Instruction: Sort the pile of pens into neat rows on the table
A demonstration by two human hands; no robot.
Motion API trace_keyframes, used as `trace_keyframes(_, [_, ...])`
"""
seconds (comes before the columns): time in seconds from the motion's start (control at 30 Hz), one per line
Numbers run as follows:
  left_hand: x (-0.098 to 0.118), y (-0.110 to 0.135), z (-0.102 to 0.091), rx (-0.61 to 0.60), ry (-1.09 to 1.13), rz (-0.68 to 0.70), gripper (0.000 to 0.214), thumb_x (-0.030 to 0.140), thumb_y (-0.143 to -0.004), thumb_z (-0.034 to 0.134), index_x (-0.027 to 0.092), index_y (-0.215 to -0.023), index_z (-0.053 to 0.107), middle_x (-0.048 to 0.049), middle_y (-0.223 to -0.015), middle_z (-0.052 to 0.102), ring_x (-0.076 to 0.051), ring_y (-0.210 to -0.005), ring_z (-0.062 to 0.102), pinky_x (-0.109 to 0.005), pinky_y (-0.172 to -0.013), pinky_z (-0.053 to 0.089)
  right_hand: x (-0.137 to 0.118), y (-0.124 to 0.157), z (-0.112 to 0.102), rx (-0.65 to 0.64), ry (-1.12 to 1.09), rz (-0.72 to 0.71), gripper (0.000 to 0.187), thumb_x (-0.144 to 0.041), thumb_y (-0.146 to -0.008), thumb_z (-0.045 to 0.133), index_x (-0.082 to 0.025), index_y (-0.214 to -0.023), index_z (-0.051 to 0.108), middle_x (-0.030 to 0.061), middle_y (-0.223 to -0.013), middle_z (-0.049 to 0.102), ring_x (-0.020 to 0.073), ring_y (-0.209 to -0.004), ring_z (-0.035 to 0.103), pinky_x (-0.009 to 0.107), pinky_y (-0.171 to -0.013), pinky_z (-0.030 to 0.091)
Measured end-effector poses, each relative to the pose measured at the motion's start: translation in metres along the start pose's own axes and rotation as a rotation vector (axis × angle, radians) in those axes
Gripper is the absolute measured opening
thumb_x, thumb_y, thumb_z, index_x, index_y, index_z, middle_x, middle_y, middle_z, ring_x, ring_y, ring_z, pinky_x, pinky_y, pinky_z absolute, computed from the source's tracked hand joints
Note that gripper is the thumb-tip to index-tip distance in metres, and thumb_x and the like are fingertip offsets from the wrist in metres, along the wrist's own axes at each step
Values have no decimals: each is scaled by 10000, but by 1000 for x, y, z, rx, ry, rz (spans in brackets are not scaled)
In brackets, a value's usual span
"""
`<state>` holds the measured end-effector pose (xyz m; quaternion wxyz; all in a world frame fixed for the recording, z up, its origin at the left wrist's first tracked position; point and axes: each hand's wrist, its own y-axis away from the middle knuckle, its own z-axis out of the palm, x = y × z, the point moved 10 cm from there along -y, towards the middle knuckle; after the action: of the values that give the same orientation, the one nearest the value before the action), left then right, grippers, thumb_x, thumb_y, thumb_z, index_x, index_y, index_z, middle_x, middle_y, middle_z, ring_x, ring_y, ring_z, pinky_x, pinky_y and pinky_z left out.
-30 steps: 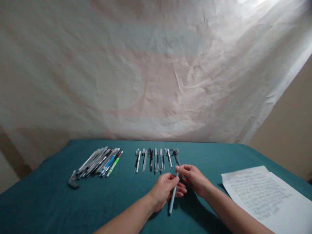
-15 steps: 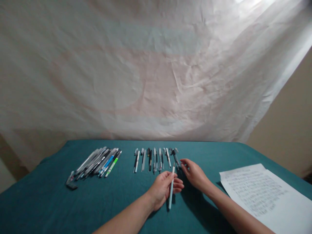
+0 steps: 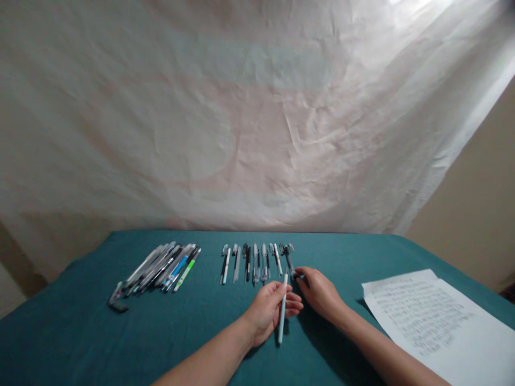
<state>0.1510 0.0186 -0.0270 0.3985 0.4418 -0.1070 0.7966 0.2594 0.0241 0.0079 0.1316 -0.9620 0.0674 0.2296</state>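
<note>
Thumb and fingers of my left hand (image 3: 269,313) are closed on a pale blue pen (image 3: 282,316), its bare tip pointing away from me. The pen rests across the fingers, over the cloth. My right hand (image 3: 319,292) is low on the table just right of it, with thumb and forefinger bent together at the near end of the rightmost dark pen (image 3: 288,258) in a row. Something small and dark shows at those fingertips; what it is I cannot make out. Further left in the row lie a white-barrelled pen (image 3: 278,260), a black pen (image 3: 248,264) and several clear parts.
A heap of pens (image 3: 161,268) lies on the left, with a blue one and a green one (image 3: 187,269) at its right side. Handwritten paper sheets (image 3: 438,316) lie on the right. Dark green cloth (image 3: 193,332) covers the table, and a pale sheet (image 3: 257,134) hangs behind.
My right hand has come slightly down and left, and its thumb and forefinger have closed at the end of the row. My left hand and the pale blue pen stay nearly still.
</note>
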Motion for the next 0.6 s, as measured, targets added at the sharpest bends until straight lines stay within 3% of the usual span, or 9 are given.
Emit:
trace_keyframes(0.13, [0, 0, 0, -6, -2, 1, 249, 353, -771, 478, 128, -865, 431, -74, -772, 606, -128, -681, 601, -253, -648, 440, 1, -3, -4, 28, -93, 5, 260, -296, -780, 424, -192, -966, 573, 73, -881, 610, 181, -826, 537, 258, -719, 358])
trace_keyframes(0.23, [1, 0, 2, -7, -8, 1, 259, 364, -767, 482, 129, -866, 435, -74, -771, 607, -125, -673, 599, -253, -647, 440, -1, -7, -9, 43, -290, 18, 296, -386, -779, 425, -169, -873, 602, 67, -809, 617, 173, -745, 540, 259, -678, 370])
trace_keyframes(0.43, [-1, 1, 7, -24, -69, -29, 275, 374, -757, 494, 129, -876, 455, -54, -740, 595, -116, -638, 595, -243, -623, 436, -13, -3, 4, -123, -813, 159, 386, -514, -713, 480, -138, -686, 563, 17, -616, 560, 107, -541, 479, 207, -489, 351])
trace_keyframes(0.6, [-2, 1, 9, -50, -98, -38, 308, 403, -741, 503, 127, -872, 467, -57, -751, 594, -120, -633, 597, -249, -624, 436, -11, 4, 11, -164, -979, 263, 364, -493, -632, 587, -132, -616, 542, -2, -561, 525, 86, -510, 445, 198, -480, 341])
